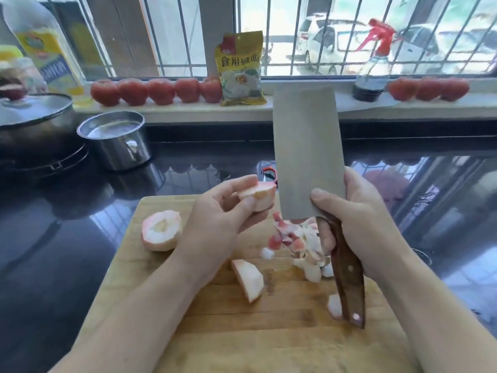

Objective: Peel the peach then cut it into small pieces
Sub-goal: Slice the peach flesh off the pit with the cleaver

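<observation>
The cleaver [308, 149] hid most of a red-and-black object [269, 172] on the far counter — its kind could not be told. The left hand [215, 211] covered the peach half's [161, 230] right edge; the pot lid [35, 109] was cut off left.

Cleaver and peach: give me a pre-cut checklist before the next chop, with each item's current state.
1. Right hand grips the cleaver handle firmly: ok.
2. Peach piece resting on the cutting board: not ok, the left hand holds it in the air.
3. Blade clear of left fingers: not ok, it stands right beside the held piece.
4. Free board space for cutting: ok, near side is bare.
5. Cut pieces out of the way: cannot tell.
</observation>
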Available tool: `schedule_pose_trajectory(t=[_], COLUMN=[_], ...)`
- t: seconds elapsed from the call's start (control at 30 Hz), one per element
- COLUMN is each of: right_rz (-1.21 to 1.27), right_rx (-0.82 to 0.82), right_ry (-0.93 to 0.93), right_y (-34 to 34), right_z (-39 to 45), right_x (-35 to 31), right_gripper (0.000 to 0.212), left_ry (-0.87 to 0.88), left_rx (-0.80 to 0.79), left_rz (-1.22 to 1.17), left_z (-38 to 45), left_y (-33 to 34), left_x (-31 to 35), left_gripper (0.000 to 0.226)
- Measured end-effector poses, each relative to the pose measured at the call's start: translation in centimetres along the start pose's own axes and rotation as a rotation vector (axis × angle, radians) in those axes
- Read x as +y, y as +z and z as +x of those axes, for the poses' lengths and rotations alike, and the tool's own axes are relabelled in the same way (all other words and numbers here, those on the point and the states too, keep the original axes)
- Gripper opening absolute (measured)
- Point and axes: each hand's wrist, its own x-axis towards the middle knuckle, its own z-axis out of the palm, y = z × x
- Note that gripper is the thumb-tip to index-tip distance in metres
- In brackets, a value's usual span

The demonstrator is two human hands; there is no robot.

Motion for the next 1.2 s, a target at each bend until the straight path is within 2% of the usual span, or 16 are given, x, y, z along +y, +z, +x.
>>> schedule_pose_trajectory(t=[0.13,0.43,0.67,0.93,1.2], right_rz=[0.005,-0.044,-0.041,-0.02,-0.073], right_rx=[0.004,-0.035,-0.057,-0.094,-0.059], right_ry=[-0.019,0.001,-0.006,0.007,-0.031], right_y=[0.8,0.8,0.8,0.8,1.2], right_z=[-0.1,-0.2,-0.4,-0.7,-1.0], right_x=[-0.1,0.3,0.4,0.1,-0.2], right_gripper=[0.023,0.023,0.026,0.026,0.024], left_ry=[0.05,0.023,0.095,0.052,0.03], left_rx=[0.014,0.035,0.03,-0.006,0.007], left_rz=[0.033,0.063,0.087,-0.001,-0.026], left_z=[-0.6,-0.9,-1.1,-1.3,-1.4], left_y=[-0.2,-0.7,-0.6,-0.5,-0.4], left_x=[0.0,0.1,0.0,0.1,0.1], left_gripper=[0.027,0.02,0.014,0.016,0.014])
